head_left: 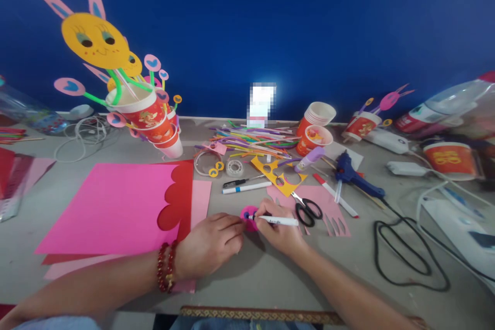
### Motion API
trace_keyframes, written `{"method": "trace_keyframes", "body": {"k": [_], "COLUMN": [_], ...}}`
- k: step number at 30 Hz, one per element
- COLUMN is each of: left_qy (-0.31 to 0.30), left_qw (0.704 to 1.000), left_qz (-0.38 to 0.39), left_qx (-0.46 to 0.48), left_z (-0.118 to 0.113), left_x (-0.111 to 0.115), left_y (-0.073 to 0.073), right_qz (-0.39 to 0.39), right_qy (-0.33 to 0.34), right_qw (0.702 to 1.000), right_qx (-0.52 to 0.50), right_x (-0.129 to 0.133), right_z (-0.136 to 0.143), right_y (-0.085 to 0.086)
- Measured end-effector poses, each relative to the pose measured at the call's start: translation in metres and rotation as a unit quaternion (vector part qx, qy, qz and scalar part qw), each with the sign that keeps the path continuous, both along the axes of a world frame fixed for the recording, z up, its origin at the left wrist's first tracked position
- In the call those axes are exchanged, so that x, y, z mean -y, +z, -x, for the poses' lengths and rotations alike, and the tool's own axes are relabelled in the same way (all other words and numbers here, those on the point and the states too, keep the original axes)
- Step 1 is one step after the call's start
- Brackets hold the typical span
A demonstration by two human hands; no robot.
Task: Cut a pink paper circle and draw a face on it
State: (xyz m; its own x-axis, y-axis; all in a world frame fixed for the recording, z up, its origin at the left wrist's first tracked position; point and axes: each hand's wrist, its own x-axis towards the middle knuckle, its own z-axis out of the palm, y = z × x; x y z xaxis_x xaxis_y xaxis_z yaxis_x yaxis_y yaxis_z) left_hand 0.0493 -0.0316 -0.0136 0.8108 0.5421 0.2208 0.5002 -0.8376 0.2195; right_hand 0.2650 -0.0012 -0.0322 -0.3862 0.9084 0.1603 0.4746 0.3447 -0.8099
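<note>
I see pink disc [251, 225] on grey table [251, 281], between hands | left hand [212, 245]: loosely curled at disc edge, likely steadying; can't tell if gripping | right hand [280, 235]: pinching white acrylic marker [285, 221] near nib, presumably for control

Blue wall [348, 26] (surface unclear, perhaps painted) behind grey table [255, 281].

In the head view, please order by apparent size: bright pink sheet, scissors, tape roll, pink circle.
1. Bright pink sheet
2. Scissors
3. Tape roll and pink circle: unsure; similar, and circle is partly covered.
</note>
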Motion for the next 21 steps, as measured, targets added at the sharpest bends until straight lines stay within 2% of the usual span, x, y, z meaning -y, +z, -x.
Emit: {"method": "trace_keyframes", "body": {"k": [21], "left_qy": [-0.001], "left_qw": [1.000], "left_qz": [0.006], "left_qx": [-0.005], "left_z": [0.0002], "left_x": [0.0003], "left_y": [-0.0004], "right_qz": [0.008], "right_qy": [-0.007], "right_qw": [1.000], "right_qx": [-0.019], "right_x": [-0.0002], "right_z": [0.0009], "right_y": [-0.0003]}}
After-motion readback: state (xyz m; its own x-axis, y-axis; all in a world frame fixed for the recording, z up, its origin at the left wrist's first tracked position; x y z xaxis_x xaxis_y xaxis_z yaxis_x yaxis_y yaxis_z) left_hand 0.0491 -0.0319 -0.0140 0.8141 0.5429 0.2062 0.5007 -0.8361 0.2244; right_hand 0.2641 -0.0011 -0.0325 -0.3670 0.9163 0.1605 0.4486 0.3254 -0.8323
